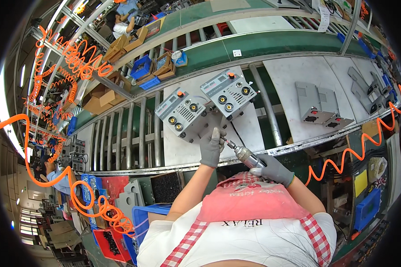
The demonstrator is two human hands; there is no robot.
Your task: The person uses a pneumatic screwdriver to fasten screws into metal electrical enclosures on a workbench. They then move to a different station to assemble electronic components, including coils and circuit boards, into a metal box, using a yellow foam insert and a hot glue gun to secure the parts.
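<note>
My right hand [275, 170], in a grey glove, is wrapped round an air screwdriver [244, 154] whose bit points up and left. Close to the tip of that bit is my left hand [212, 146], also gloved, its fingers pinched together; whatever they hold is too small to make out. Just beyond it stands a grey welding machine [181, 115] with an orange knob and round brass-coloured sockets. A second welding machine [228, 94] of the same kind stands to its right. Both rest on a white board [178, 153] on the roller conveyor.
Metal rollers [129, 133] run to the left. Grey metal housings [318, 104] lie on white boards at the right. Blue bins [141, 66] and cartons line the far side. Orange coiled hoses [98, 209] hang left and right. A red bin [111, 244] of small parts stands lower left.
</note>
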